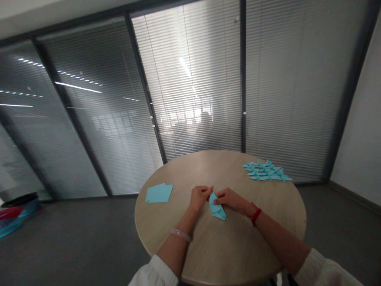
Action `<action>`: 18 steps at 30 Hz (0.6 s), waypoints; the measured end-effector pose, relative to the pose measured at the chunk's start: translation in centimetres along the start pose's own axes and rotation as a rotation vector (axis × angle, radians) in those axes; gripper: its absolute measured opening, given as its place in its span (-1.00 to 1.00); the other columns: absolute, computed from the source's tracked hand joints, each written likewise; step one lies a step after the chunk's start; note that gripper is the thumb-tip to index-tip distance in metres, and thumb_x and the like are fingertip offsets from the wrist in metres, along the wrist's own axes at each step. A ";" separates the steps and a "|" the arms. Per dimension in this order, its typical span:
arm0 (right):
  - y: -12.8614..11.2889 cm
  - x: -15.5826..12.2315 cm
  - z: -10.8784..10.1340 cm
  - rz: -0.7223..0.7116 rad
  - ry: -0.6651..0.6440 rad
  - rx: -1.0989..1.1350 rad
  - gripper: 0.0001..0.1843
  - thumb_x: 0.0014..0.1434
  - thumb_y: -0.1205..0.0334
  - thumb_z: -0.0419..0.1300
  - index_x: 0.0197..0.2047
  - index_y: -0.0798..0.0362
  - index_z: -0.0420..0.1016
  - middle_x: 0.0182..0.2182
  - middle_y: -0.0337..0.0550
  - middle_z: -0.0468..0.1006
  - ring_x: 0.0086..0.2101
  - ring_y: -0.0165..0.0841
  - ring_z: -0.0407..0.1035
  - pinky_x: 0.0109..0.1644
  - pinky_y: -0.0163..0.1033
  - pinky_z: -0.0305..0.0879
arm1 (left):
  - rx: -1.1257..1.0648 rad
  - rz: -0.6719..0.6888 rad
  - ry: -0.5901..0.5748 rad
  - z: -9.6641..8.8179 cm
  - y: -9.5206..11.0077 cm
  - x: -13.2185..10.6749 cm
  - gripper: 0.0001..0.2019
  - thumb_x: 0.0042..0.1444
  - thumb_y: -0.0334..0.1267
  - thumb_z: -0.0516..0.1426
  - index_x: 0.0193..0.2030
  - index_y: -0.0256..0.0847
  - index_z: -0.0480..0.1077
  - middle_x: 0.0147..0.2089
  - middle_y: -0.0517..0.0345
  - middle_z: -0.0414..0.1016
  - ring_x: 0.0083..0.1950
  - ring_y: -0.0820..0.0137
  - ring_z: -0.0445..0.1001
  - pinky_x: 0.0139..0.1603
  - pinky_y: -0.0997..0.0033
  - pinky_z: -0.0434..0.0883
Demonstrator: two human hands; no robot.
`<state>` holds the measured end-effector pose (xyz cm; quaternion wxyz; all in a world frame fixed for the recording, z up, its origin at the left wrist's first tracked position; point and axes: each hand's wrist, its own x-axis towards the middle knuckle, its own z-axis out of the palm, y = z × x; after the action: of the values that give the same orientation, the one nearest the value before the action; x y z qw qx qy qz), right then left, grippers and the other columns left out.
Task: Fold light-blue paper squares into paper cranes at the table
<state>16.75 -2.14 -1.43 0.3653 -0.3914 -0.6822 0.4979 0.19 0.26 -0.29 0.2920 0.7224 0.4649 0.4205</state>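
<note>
A round, light wooden surface [220,254] is seen from above, with two bare forearms reaching onto it from the lower edge. A partly folded piece of light blue paper [217,207] is held near the middle of the surface, its long pointed end lying flat and directed toward the person. The top of the paper is pinched by the left hand [200,197], whose fingers are curled narrowly around the upper corner. The same upper part is gripped from the other side by the right hand [228,198], its fingertips closed on the paper's edge. A pale bangle [180,234] is worn on the left wrist, and a red band [255,214] is worn on the right wrist. A small stack of flat blue paper sheets [158,193] is laid on the surface, well apart to the left of the hands. A cluster of finished blue origami figures [266,171] is arranged on the far right part of the surface. Glass walls with closed horizontal blinds [193,87] are seen behind the surface, above a grey floor [74,242].
</note>
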 end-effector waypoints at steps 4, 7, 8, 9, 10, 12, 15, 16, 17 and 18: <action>0.1 0.3 0.0 -0.025 0.093 0.141 -0.64 -0.10 -0.01 0.28 -0.37 0.15 0.52 -0.54 -0.24 0.47 -0.51 -0.41 0.32 -0.43 -0.36 0.19 | -0.165 -0.082 0.141 -0.6 -0.7 0.7 -0.48 -0.06 0.20 0.08 -0.57 -0.31 0.43 -0.66 0.18 0.33 -0.60 0.48 0.30 -0.56 0.54 0.23; -0.4 0.2 -0.2 -0.076 0.127 0.289 -0.48 -0.14 0.06 0.33 -0.09 0.07 0.43 -0.31 -0.16 0.53 -0.33 -0.34 0.41 -0.26 -0.27 0.31 | -0.222 -0.112 0.296 -1.3 -1.2 1.2 -0.45 -0.09 0.24 0.09 -0.48 -0.33 0.48 -0.58 0.13 0.42 -0.56 0.46 0.34 -0.54 0.53 0.26; -0.6 0.2 -0.2 -0.091 0.134 0.312 -0.42 -0.18 0.09 0.35 -0.04 0.04 0.40 -0.27 -0.15 0.52 -0.30 -0.33 0.42 -0.23 -0.25 0.32 | -0.251 -0.116 0.326 -1.5 -1.4 1.3 -0.44 -0.10 0.24 0.09 -0.46 -0.33 0.49 -0.53 0.09 0.46 -0.53 0.45 0.36 -0.52 0.52 0.28; -0.7 0.1 -0.3 -0.105 0.131 0.325 -0.36 -0.21 0.12 0.37 -0.01 0.02 0.37 -0.24 -0.14 0.51 -0.28 -0.33 0.42 -0.20 -0.22 0.33 | -0.271 -0.118 0.351 -1.7 -1.5 1.4 -0.44 -0.10 0.24 0.09 -0.45 -0.34 0.49 -0.50 0.07 0.48 -0.51 0.43 0.38 -0.50 0.51 0.30; -0.8 0.1 -0.3 -0.117 0.123 0.328 -0.32 -0.25 0.14 0.39 0.00 0.01 0.35 -0.22 -0.13 0.51 -0.27 -0.33 0.42 -0.18 -0.21 0.33 | -0.286 -0.119 0.371 -1.8 -1.6 1.5 -0.44 -0.10 0.24 0.09 -0.44 -0.34 0.49 -0.48 0.05 0.50 -0.50 0.42 0.39 -0.49 0.50 0.31; -0.8 0.2 -0.3 -0.140 0.094 0.321 -0.29 -0.28 0.18 0.41 0.00 0.01 0.35 -0.19 -0.11 0.49 -0.25 -0.33 0.41 -0.16 -0.19 0.33 | -0.295 -0.114 0.400 -1.9 -1.8 1.5 -0.44 -0.09 0.23 0.09 -0.44 -0.34 0.50 -0.48 0.04 0.51 -0.50 0.41 0.40 -0.49 0.49 0.31; -0.3 0.4 -0.2 -0.166 0.065 0.294 -0.31 -0.30 0.19 0.43 -0.03 0.03 0.37 -0.18 -0.11 0.49 -0.23 -0.33 0.40 -0.14 -0.20 0.33 | -0.289 -0.103 0.417 -1.9 -1.7 1.4 -0.46 -0.07 0.20 0.09 -0.45 -0.35 0.50 -0.50 0.03 0.50 -0.51 0.42 0.40 -0.50 0.49 0.31; -0.1 0.5 -0.2 -0.167 0.070 0.289 -0.34 -0.30 0.18 0.43 -0.06 0.05 0.39 -0.20 -0.12 0.50 -0.24 -0.33 0.40 -0.15 -0.21 0.33 | -0.295 -0.108 0.409 -1.9 -1.6 1.3 -0.47 -0.07 0.19 0.09 -0.45 -0.35 0.50 -0.48 0.02 0.51 -0.50 0.41 0.41 -0.50 0.49 0.32; 0.1 0.6 -0.2 -0.159 0.086 0.286 -0.38 -0.27 0.14 0.42 -0.09 0.06 0.41 -0.22 -0.12 0.51 -0.25 -0.33 0.40 -0.16 -0.21 0.33 | -0.309 -0.120 0.396 -1.8 -1.4 1.3 -0.48 -0.06 0.18 0.10 -0.44 -0.35 0.49 -0.46 0.01 0.52 -0.49 0.41 0.42 -0.50 0.49 0.33; 0.2 0.6 -0.2 -0.145 0.113 0.286 -0.43 -0.24 0.08 0.40 -0.12 0.07 0.43 -0.24 -0.12 0.52 -0.27 -0.32 0.41 -0.18 -0.22 0.34 | -0.329 -0.135 0.378 -1.7 -1.2 1.2 -0.50 -0.06 0.16 0.11 -0.41 -0.35 0.49 -0.43 0.00 0.53 -0.47 0.40 0.44 -0.50 0.50 0.34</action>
<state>16.71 -1.44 -1.53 0.4902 -0.3127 -0.6089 0.5396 -1.61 1.91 -0.06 0.3410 0.5410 0.4837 0.5976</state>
